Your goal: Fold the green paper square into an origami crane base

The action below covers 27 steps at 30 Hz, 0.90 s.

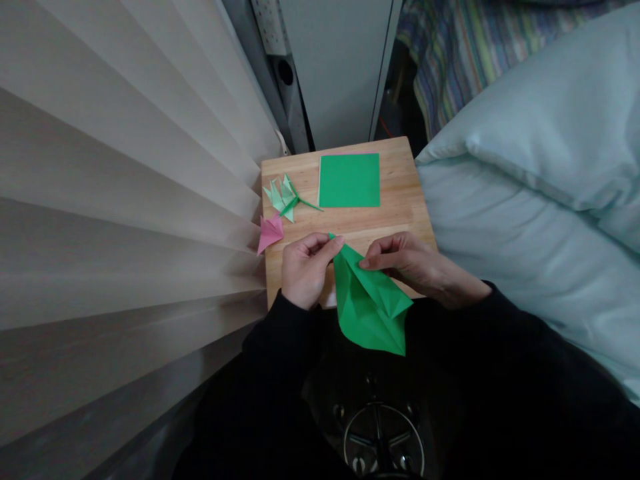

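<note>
Both hands hold a partly folded green paper point(369, 308) in the air at the near edge of a small wooden table point(400, 200), its lower part hanging over the person's dark lap. The left hand point(305, 267) is closed in a pinch on the paper's upper tip, thumb against forefinger, which seems to pin that narrow point so that it does not slip. The right hand point(407, 262) is curled, its fingertips pressed on the fold just right of the tip, probably to steady or sharpen a crease. The paper is thin and matte, creased into a long kite-like form with triangular flaps and a pointed corner at the bottom; the folds catch light as crisp ridges. On the table, farther off, a flat green square sheet point(349, 180) lies squarely, apart from the hands, likely kept flat as spare stock. At the table's left edge sit two finished pieces: a pale green folded flower point(283, 195) with a thin darker stem, and a pink folded flower point(271, 231) overhanging the edge. The table is light wood with visible grain. Pleated beige blinds point(125, 200) stand at left, and a pale blue pillow point(550, 133) on bedding at right.
</note>
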{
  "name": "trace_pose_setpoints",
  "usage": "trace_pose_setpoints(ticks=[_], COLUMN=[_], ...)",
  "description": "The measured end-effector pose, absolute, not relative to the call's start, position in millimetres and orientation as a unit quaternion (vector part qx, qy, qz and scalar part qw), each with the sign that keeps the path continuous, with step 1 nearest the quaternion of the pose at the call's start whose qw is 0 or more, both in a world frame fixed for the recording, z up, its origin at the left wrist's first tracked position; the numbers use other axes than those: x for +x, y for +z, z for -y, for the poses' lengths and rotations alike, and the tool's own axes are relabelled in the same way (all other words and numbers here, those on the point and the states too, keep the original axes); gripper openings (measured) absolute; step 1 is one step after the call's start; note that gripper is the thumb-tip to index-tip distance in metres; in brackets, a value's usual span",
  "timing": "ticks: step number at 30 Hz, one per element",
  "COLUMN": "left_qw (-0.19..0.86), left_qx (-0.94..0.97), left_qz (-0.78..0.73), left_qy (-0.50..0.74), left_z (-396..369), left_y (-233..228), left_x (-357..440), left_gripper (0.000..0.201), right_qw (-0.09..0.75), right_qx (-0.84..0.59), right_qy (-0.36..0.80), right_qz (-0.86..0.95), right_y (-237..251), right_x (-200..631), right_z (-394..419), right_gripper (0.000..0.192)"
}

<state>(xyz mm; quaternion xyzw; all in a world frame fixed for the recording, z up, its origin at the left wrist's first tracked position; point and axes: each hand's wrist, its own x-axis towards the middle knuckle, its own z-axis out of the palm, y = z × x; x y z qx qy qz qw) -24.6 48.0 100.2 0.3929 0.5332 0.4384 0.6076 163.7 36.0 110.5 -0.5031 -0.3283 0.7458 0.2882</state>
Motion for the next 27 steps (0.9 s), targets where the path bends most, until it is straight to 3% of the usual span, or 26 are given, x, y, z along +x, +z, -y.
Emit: trace_pose_setpoints(ticks=[11,20,27], left_qw=[0.569,0.659,0.649], left_qx=[0.377,0.404,0.381], left_qz=[-0.562,-0.517,-0.526], left_qy=[0.467,0.367,0.396], left_z=[-52.8,-49.0,-46.1], left_y=[93.2,107.6,100.2], left_x=[-30.6,-27.7,-30.7], left_gripper=[0.023,0.031,0.026], right_qw=[0.268,0.298,0.305], right_qx=[-0.521,-0.504,-0.525], right_qy=[0.751,0.705,0.674], right_qz=[0.305,0.400,0.421], right_y=[114.5,108.6,121.2], right_x=[162.2,165.9,166.3], right_z=[-34.9,-37.8,-39.2], right_gripper=[0.030,0.030,0.027])
